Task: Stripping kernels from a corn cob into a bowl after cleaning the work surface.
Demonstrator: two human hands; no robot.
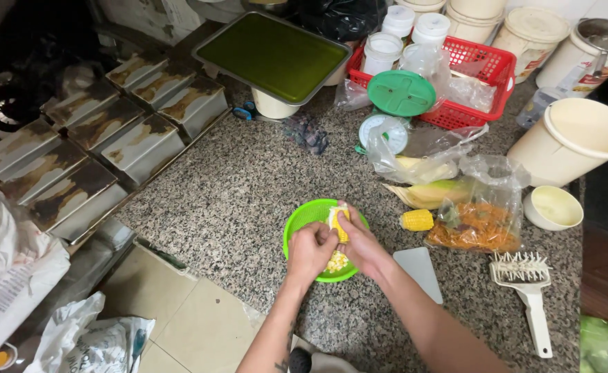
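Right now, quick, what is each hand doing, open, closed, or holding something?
Left hand: closed on the yellow piece of corn cob, above the round green plastic bowl.
Right hand: closed on the same cob piece.

Both forearms are bare from the lower edge of the view up to the wrists; no sleeves, gloves, watch or bracelet show. The left hand (309,250) and the right hand (363,243) carry no rings that can be made out. A dark tattoo (287,349) runs along the inner side of the left forearm, below the wrist, in small marks too blurred to read. The fingernails look short and plain. The rest of the body is out of view.
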